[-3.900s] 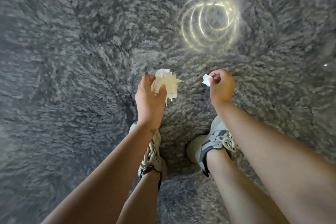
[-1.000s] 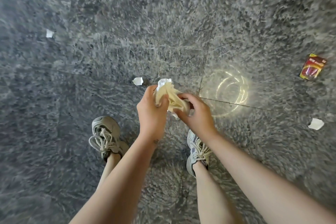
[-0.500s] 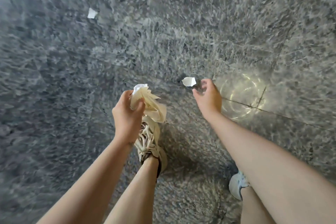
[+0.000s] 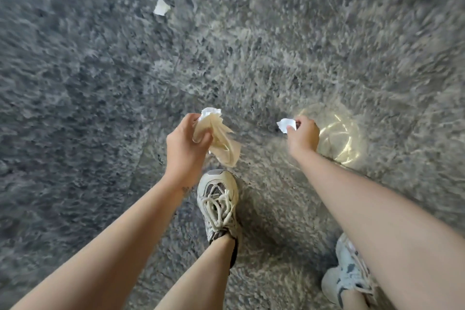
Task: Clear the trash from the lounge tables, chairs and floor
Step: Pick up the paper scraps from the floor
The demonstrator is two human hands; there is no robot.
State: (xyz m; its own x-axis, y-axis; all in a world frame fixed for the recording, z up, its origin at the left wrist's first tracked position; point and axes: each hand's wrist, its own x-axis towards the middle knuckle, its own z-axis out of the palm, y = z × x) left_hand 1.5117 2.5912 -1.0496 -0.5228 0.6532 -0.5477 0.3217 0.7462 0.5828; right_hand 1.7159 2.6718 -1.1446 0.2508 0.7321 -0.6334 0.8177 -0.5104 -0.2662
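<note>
Head view, looking straight down at a grey speckled stone floor [image 4: 75,83]. L hand [image 4: 187,143] grips a wad of paper [image 4: 222,141], cream-coloured w/ a white crumpled bit at the top. Fingers and thumb are curled round its upper part; the rest of the wad hangs loose below the hand, just above the toe of the left shoe [image 4: 217,205] in frame. R hand [image 4: 303,137] is held out to the right of it, pinching a small white paper scrap [image 4: 286,125] btwn thumb and fingertips. The scrap sticks out to the left of the fingers. Can't tell if it is clear of the floor or touching it. Hands are apart; wad and scrap not touching. Another white scrap [image 4: 161,7] lies flat on the floor well ahead, upper left of centre. A bright ring-shaped light patch [image 4: 339,138] sits on the floor just beside R hand, partly behind it. Right shoe [image 4: 348,275] at bottom right, partly hidden by the R forearm. Both forearms bare. Floor texture is blurred twd the edges.
</note>
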